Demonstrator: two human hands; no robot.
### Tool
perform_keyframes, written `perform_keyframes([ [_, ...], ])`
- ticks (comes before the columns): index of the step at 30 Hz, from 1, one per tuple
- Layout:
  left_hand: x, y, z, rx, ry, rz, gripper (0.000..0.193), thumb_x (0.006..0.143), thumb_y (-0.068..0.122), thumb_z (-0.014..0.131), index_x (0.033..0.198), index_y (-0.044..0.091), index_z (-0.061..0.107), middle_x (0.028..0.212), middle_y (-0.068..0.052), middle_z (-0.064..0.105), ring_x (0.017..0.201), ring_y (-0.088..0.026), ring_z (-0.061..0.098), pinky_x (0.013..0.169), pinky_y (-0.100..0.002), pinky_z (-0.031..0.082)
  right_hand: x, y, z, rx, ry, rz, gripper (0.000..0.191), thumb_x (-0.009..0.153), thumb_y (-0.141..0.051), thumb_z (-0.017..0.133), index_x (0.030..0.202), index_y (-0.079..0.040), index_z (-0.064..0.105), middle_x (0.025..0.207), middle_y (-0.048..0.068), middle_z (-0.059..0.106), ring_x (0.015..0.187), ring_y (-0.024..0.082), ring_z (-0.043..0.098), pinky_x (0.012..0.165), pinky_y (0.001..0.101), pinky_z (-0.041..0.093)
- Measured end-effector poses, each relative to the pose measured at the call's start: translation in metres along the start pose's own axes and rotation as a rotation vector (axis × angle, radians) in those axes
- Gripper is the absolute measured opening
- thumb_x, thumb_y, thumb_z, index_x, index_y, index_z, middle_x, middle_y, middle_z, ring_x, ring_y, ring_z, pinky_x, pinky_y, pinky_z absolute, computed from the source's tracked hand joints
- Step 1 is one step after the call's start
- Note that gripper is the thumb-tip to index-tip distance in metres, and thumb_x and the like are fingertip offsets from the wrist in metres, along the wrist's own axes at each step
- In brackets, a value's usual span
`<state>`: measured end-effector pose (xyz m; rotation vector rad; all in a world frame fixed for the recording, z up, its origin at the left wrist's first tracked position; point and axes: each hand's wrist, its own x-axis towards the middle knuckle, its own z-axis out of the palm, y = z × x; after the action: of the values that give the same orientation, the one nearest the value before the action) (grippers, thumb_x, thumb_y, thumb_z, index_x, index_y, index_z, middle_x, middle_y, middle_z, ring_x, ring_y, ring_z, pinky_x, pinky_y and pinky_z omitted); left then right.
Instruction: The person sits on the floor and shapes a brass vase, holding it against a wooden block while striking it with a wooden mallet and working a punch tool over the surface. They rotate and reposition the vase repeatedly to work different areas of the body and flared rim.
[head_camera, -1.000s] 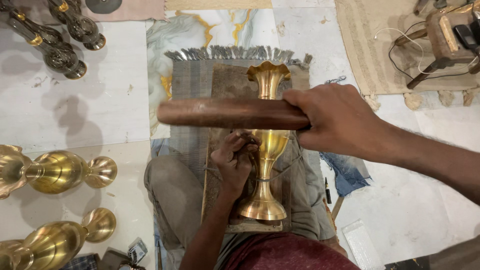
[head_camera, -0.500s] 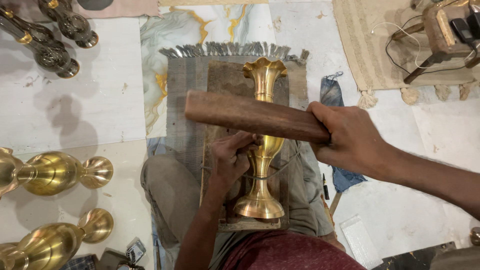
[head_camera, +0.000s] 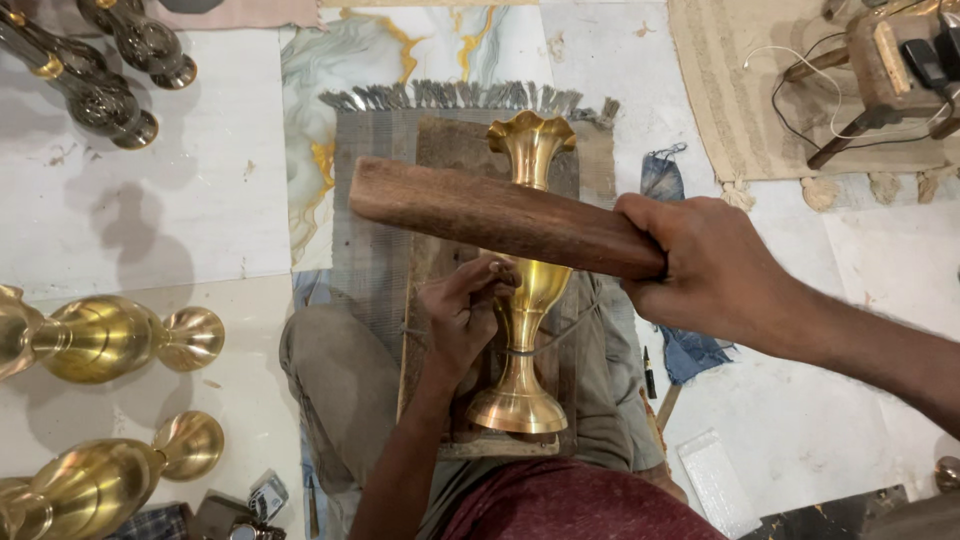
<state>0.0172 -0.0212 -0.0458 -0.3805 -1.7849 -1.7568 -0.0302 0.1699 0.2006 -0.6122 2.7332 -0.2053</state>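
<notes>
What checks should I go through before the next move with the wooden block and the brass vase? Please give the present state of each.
1. Right hand grips the wooden block firmly at its end: ok.
2. Left hand steadies the brass vase at its middle: ok.
3. Vase lies on the wooden board over the lap: ok.
4. Left fingers clear of the block's path: not ok, they sit right under it.
5. Any small tool held between the left fingers: cannot tell.
6. Other brass vases on the floor are apart from the working spot: ok.
</notes>
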Motion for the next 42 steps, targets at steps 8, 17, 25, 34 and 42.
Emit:
perform_keyframes([
  [8,-0.003,0.009,0.007,0.044,0.083,-0.051,0.018,0.102,0.006,0.056,0.108,0.005,0.073,0.094,-0.005,0.080,0.078,-0.013,0.080,0.071,-0.025,0.067,0.016,-0.003,-0.003,-0.146,0.043,-0.188,0.029,0.068,-0.010,0.072,0.093,-0.008,0.057,0.061,0.008,0.062,0.050,0.023,0.059,0.046,0.0430,0.050],
  [17,-0.006,0.009,0.009,0.130,0.143,0.094,0.023,0.096,-0.004,0.056,0.113,0.001,0.072,0.090,-0.006,0.079,0.075,-0.014,0.079,0.067,-0.026,0.066,0.016,-0.021,0.001,-0.503,-0.113,-0.101,0.029,0.078,-0.015,0.069,0.102,-0.016,0.053,0.069,0.003,0.061,0.046,0.017,0.050,0.037,0.0354,0.044],
  [25,-0.033,-0.018,0.008,0.146,0.217,-0.079,0.019,0.093,-0.006,0.067,0.108,0.006,0.068,0.082,-0.006,0.073,0.066,-0.012,0.070,0.060,-0.027,0.061,0.010,-0.004,0.033,-0.503,-0.077,-0.130,0.037,0.078,-0.012,0.068,0.113,-0.016,0.057,0.070,0.002,0.062,0.048,0.015,0.055,0.036,0.0324,0.046],
  [34,-0.048,0.030,-0.021,-0.349,0.547,-0.509,0.027,0.094,-0.008,0.067,0.119,-0.002,0.059,0.096,-0.012,0.073,0.085,-0.019,0.072,0.074,-0.030,0.062,-0.094,-0.029,0.162,-0.019,0.229,-0.581,0.028,0.078,-0.012,0.072,0.105,-0.004,0.073,0.086,0.017,0.075,0.062,0.024,0.070,0.046,0.0375,0.053],
  [42,-0.066,0.066,-0.003,-0.472,0.458,-0.461,0.028,0.096,-0.006,0.070,0.121,-0.003,0.057,0.100,-0.015,0.073,0.087,-0.020,0.071,0.074,-0.031,0.060,-0.116,-0.029,0.223,-0.331,0.715,-0.489,0.028,0.086,-0.001,0.071,0.114,0.001,0.073,0.090,0.019,0.072,0.067,0.025,0.070,0.060,0.0355,0.059],
])
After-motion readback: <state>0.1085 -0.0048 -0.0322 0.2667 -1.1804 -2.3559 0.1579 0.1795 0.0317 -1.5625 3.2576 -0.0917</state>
